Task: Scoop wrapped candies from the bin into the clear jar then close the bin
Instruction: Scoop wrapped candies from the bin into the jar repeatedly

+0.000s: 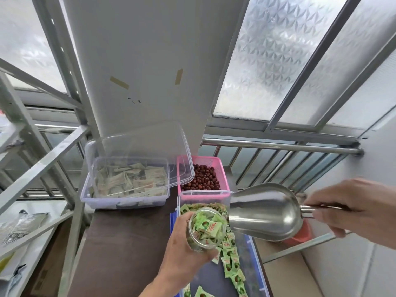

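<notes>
A: Two hands busy: my left hand (188,243) wraps its grip round the clear jar (206,229), tilted over the open bin (260,273).

B: And right?

A: My right hand (351,205) pinches the scoop (264,213) handle, spout at the jar's mouth. Pouring, I'd say; next, a steady tip.

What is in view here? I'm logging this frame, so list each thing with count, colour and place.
jar: one, clear, in left hand over the bin, holding candies
candies: many, green wrappers, in the bin
bin: one, clear with blue trim, near centre
scoop: one, silver, tipped at the jar mouth
basket: one, pink, red-brown fruits inside, behind the bin
box: one, clear, pale packets inside, lid raised, left rear
table: one, dark brown
left hand: holds the jar
right hand: holds the scoop handle
</notes>
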Demonstrator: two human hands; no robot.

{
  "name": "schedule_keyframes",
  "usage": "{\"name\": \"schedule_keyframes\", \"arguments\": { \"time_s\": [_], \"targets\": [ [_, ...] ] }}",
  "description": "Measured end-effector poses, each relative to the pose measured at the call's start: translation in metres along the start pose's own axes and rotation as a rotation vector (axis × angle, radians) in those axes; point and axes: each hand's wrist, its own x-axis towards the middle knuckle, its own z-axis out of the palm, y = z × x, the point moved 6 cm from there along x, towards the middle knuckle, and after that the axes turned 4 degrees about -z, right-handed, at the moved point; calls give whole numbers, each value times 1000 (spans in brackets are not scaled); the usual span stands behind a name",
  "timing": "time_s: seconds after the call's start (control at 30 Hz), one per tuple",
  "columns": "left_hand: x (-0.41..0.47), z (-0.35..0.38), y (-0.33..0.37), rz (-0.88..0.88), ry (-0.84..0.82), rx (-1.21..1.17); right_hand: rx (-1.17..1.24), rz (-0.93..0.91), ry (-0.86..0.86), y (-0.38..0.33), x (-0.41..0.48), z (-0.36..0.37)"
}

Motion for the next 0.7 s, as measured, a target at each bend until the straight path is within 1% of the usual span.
{"name": "schedule_keyframes", "arguments": {
  "time_s": [0.1,0.2,0.3,0.37,0.47,0.57,0.63,0.7],
  "targets": [
    [-1,-2,1,-9,3,-43,88,23,-8,2,-2,14],
    [-2,1,6,0,-17,-77,133,-8,-96,-21,17,38],
    [-2,1,8,10,-19,-101,198,-4,-124,-29,22,45],
    [-2,0,8,19,-22,-112,216,24,-115,-23,15,40],
    [-2,0,9,33,-8,-106,209,-6,-77,-23,14,38],
    [-2,3,9,51,6,-78,211,-17,-102,-19,19,46],
    [-3,0,7,46,26,-68,280,-7,-84,-4,11,44],
    [-4,-7,2,29,62,-57,434,44,-23,17,3,48]
  ]
}}
